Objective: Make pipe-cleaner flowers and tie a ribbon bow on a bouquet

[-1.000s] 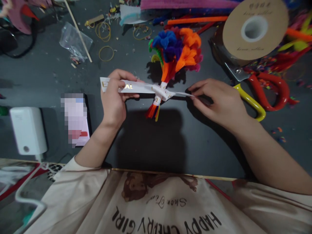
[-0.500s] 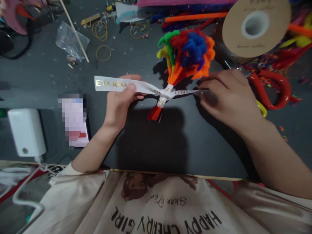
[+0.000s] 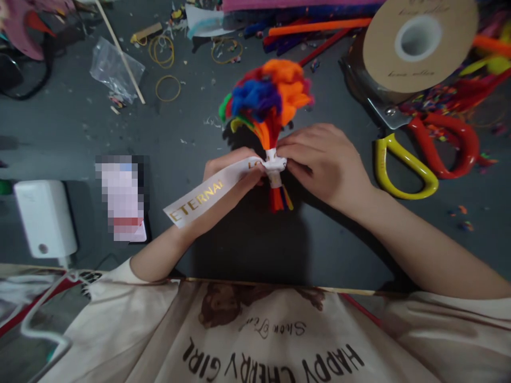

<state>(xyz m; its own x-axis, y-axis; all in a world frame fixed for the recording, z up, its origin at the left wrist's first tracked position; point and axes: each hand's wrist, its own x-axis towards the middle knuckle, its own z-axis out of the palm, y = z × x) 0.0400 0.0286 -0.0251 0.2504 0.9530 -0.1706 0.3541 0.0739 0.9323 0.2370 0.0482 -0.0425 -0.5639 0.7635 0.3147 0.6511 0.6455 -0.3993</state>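
A small bouquet of fuzzy pipe-cleaner flowers [image 3: 271,93] in blue, orange, red and green stands between my hands, its stems bound together. White ribbon [image 3: 207,197] with gold lettering wraps the stems and is knotted at the front. One long tail of it lies across my left hand [image 3: 235,173], whose thumb and fingers are closed on the ribbon beside the knot. My right hand [image 3: 325,165] pinches at the knot's right side, its fingertips closed on the ribbon there. The cut stem ends poke out below the wrap. The other ribbon tail is hidden by my right hand.
Scissors with red and yellow handles [image 3: 407,181] lie at the right, below a ribbon spool [image 3: 379,58]. Rubber bands [image 3: 167,88], a plastic bag [image 3: 115,69] and a wooden stick [image 3: 123,56] are at upper left. A phone [image 3: 123,197] and a white power bank [image 3: 46,218] lie left.
Both hands have come inward from the ribbon's ends to the knot. The bouquet has turned more upright, its flower heads swinging left. The left tail now slants down across my left wrist.
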